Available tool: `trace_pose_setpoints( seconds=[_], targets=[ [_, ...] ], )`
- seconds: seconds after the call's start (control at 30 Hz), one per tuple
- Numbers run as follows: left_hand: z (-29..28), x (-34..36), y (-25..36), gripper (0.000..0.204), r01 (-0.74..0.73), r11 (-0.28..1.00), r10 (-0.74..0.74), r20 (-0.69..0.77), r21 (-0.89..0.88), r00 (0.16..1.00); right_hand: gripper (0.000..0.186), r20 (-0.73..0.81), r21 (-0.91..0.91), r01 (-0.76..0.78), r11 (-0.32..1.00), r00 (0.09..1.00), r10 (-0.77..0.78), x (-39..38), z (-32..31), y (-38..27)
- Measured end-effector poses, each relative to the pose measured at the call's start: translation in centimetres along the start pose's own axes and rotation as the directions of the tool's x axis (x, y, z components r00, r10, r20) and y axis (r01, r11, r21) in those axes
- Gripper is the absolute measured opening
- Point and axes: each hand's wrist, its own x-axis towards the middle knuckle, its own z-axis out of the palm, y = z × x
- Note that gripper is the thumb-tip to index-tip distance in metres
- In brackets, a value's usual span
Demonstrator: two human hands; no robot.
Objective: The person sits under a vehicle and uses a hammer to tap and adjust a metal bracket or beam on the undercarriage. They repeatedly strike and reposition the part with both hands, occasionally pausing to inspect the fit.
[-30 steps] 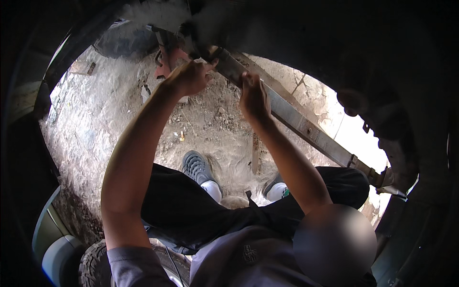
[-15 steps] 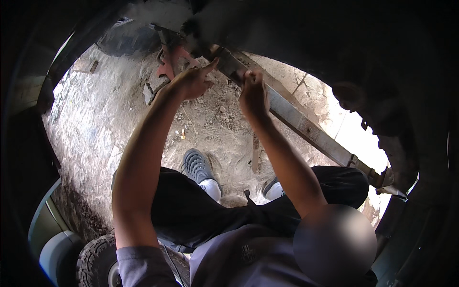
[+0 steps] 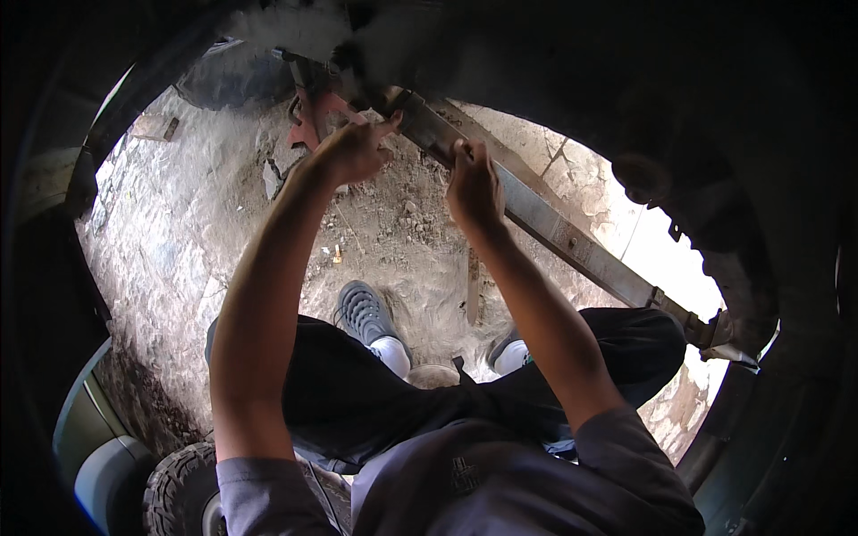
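A long grey metal bar [image 3: 545,214], perhaps a leaf spring, slants under the dark vehicle underside from the upper middle down to the right. My left hand [image 3: 351,152] is at its upper end, index finger stretched out to the bar's near edge and the other fingers loosely bent. Nothing shows in that hand. Further down the bar, my right hand [image 3: 475,183] is closed with its fingertips up against the bar's near side. Whatever those fingers hold is hidden. Just beyond my left hand stands a red metal stand [image 3: 306,129].
Dark vehicle parts [image 3: 643,179] arch overhead and to the right. A loose tyre [image 3: 174,491] lies at the lower left. On the rough ground [image 3: 214,214] are a small block [image 3: 156,128] and a narrow strip [image 3: 473,286] by my feet.
The view has shifted slightly. My right hand sits a touch lower along the bar's edge; my left hand keeps nearly the same pose. A blurred round patch over my right upper arm is gone.
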Motion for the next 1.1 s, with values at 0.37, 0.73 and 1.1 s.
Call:
trace_pose_setpoints(
  seconds=[0.37, 0.73, 1.1],
  targets=[
    [-0.8, 0.0, 1.4, 0.082, 0.032, 0.998, -0.033, 0.026, 0.046, 0.999, 0.038, 0.052, -0.053, -0.055, 0.997, 0.997, 0.058, 0.5, -0.3, -0.7],
    [0.5, 0.5, 0.3, 0.082, -0.082, 0.992, 0.088, -0.059, 0.095, 0.994, 0.026, 0.031, -0.002, -0.101, 0.995, 0.994, 0.101, 2.4, -0.9, -0.9],
    [-0.6, -0.1, 3.4, 0.077, 0.02, 0.984, -0.016, -0.023, 0.18, 1.0, 0.031, 0.1, 0.001, -0.146, 0.989, 0.984, 0.145, 2.4, -0.9, -0.8]
  ],
)
